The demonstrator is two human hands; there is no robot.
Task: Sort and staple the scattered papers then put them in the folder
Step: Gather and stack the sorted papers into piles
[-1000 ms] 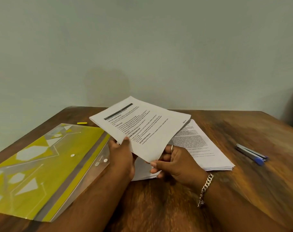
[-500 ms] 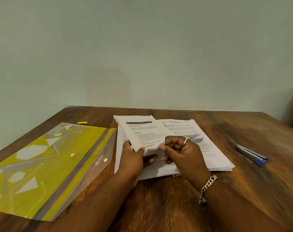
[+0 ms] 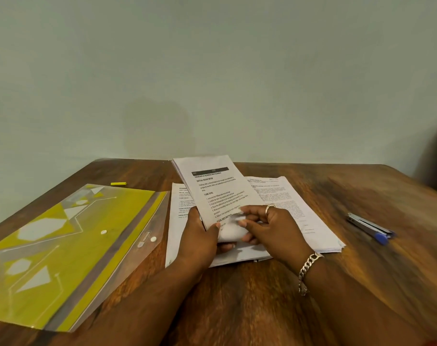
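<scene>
The left hand [image 3: 200, 236] has its grip closed on a small set of papers [image 3: 217, 193], thumb on the printed face and fingers curled behind the near left edge. The right hand [image 3: 270, 226] pinches the same set at its near end, fingertips curled against the sheets where they bend and blur. The set tilts upward, its far end raised, black header bar and lines of text facing the camera. It hovers over a loose pile of printed pages [image 3: 287, 208] lying flat at the middle of the wooden bench [image 3: 262, 308]. A yellow folder [image 3: 62, 245] with clear flap lies to the left, a blue-tipped stapler [image 3: 369, 227] to the right.
</scene>
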